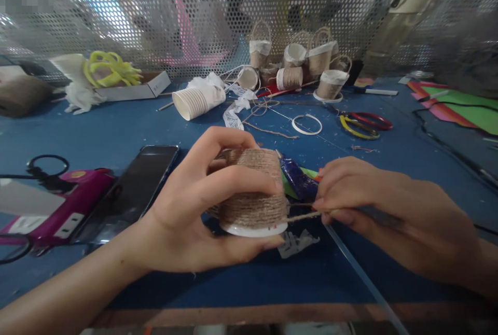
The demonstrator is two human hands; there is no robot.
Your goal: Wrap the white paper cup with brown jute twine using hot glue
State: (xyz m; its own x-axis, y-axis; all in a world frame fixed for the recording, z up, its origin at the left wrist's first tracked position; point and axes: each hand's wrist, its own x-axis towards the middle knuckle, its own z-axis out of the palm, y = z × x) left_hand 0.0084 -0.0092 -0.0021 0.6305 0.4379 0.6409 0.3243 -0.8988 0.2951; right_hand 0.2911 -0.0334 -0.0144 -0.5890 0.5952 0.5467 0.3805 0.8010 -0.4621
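Note:
My left hand is wrapped round a paper cup covered in rows of brown twine, its white rim facing me. From the cup's right side a strand of twine runs taut to my right hand, which pinches it between thumb and fingers. Just behind the strand lies a dark blue hot glue gun, partly hidden by my right hand. A clear glue stick slants from beneath that hand toward the table's front edge. A scrap of whitish film rests below the cup.
Several twine-wrapped cup baskets stand at the back by the perforated metal screen. Stacked paper cups, white lace and scissors lie in front. A phone and magenta power strip are at left; coloured sheets are at right.

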